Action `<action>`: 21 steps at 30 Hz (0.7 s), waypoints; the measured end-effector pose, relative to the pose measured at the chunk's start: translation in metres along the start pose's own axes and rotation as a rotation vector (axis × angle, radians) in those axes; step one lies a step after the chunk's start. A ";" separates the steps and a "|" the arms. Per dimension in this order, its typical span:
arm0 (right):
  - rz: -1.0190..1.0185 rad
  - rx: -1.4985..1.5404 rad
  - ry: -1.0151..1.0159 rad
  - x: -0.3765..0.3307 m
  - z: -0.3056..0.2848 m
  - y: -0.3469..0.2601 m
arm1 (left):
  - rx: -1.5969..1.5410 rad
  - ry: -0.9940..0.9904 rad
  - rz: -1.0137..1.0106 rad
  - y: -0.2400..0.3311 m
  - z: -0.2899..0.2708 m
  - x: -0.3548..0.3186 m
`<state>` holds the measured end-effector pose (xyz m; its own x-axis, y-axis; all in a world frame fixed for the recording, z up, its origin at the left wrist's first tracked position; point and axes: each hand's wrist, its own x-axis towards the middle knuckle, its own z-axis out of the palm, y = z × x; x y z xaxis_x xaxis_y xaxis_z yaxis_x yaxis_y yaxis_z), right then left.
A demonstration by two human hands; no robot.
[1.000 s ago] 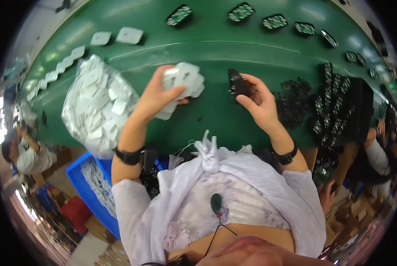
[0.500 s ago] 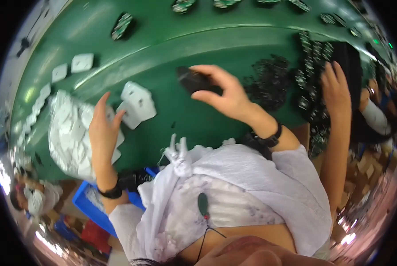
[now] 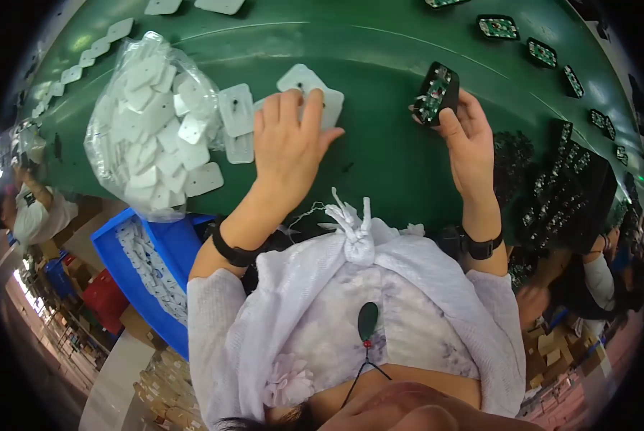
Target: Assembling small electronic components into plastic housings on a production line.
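Green table (image 3: 387, 172), clear bag (image 3: 99, 147) of white plates on it. Left hand (image 3: 286, 140) is right of the bag, fingers stretched over loose plates (image 3: 299, 74); can't tell if it grips any. Right hand (image 3: 470, 140) is well right of the bag, thumb and fingers closed on a black case (image 3: 437, 93), circuit board showing. Blue bin (image 3: 165, 262): bag's near side.

A black case (image 3: 451, 87) with a green board (image 3: 432, 99) inside is sitting tilted in the right hand (image 3: 471, 144) with its open side showing, while flat white plates (image 3: 331, 108) with round corners are lying partly over each other under the left hand (image 3: 286, 140).
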<state>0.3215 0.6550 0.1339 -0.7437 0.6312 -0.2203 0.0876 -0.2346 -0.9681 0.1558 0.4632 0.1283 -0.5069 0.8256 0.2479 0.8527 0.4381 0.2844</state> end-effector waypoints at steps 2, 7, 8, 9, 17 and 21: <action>0.052 0.192 -0.072 0.001 -0.001 -0.002 | -0.029 -0.012 -0.002 0.000 0.003 -0.003; 0.065 0.361 -0.111 0.001 -0.008 0.001 | -0.107 -0.002 0.001 0.002 0.003 -0.004; 0.048 0.333 -0.076 0.000 -0.009 0.001 | -0.153 0.036 0.071 0.007 0.003 0.000; 0.034 0.302 -0.045 0.000 -0.010 0.000 | -0.200 0.075 0.137 0.013 0.003 0.002; -0.226 -0.454 0.105 -0.005 -0.023 -0.017 | -0.305 0.067 0.376 0.035 0.049 0.034; -0.464 -0.950 -0.013 -0.003 -0.011 -0.021 | -0.596 0.055 0.253 0.026 0.048 0.026</action>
<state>0.3296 0.6661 0.1536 -0.8437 0.5016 0.1913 0.2718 0.7063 -0.6536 0.1708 0.5135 0.0975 -0.3184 0.8512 0.4173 0.7386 -0.0532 0.6720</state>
